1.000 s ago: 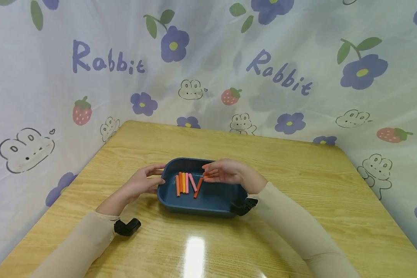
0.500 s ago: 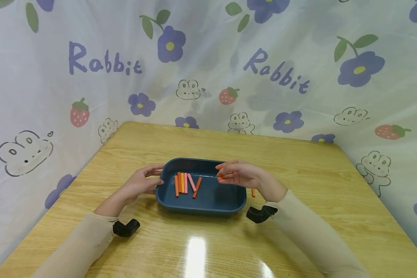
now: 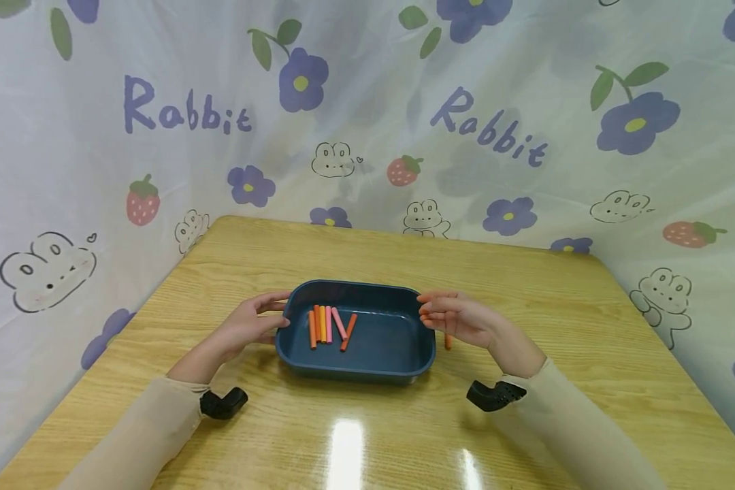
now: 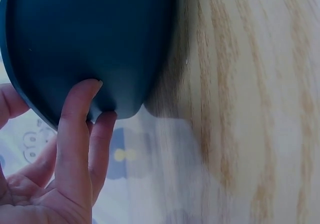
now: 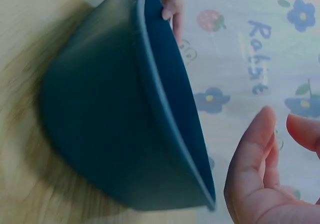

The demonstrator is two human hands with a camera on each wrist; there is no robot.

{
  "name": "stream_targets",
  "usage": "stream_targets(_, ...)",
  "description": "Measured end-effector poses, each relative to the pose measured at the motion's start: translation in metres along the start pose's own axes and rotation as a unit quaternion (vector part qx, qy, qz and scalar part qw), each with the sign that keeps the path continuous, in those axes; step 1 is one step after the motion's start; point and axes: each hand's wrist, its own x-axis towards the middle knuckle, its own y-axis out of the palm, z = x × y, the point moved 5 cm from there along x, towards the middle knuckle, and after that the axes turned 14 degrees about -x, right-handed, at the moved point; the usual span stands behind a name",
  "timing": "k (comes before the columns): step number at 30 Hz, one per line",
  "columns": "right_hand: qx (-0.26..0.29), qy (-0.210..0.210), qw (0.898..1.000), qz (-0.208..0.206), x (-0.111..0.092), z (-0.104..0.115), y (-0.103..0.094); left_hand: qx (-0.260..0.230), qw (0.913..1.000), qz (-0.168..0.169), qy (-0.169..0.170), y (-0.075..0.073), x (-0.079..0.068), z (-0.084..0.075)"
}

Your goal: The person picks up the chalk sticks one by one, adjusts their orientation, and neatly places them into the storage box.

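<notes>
A dark blue rectangular tub (image 3: 392, 344) sits on the table in the head view. Several short orange, yellow and pink sticks that look like chalk (image 3: 329, 325) lie in its left half, the two at the right touching or nearly so. My left hand (image 3: 251, 320) grips the tub's left end, thumb over the rim. In the left wrist view, fingers (image 4: 75, 134) press the outer wall. My right hand (image 3: 459, 316) hovers by the right rim with loosely bent fingers and nothing held. Another orange stick (image 3: 448, 341) lies on the table below it, partly hidden by the hand.
The wooden table (image 3: 220, 449) reaches back to a white printed curtain (image 3: 367, 82) with rabbits and flowers. A black wrist mount (image 3: 223, 403) is on the left arm and another black mount (image 3: 496, 396) on the right arm.
My right hand has moved right, from over the tub's inside to its right rim. The orange stick on the table has come into view. My left hand and the sticks stay put.
</notes>
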Motion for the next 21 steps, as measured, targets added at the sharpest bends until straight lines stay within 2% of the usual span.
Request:
stream_targets(4,0.006,0.002,0.999,-0.032,-0.008,-0.008,-0.013,0.001,1.0,0.0,0.0,0.0,0.0,0.0)
stream_targets(8,-0.017,0.017,0.997,-0.074,-0.014,-0.019,-0.027,-0.001,1.0,-0.002,-0.002,0.001,0.0,0.0)
stream_targets(15,-0.067,0.037,0.985,-0.152,-0.023,-0.034,-0.05,-0.001,1.0,-0.004,-0.005,0.001,0.0,0.001)
stream_targets(21,-0.09,0.044,0.976,-0.191,-0.023,-0.043,-0.065,0.0,1.0,-0.004,-0.002,0.001,0.0,0.0)
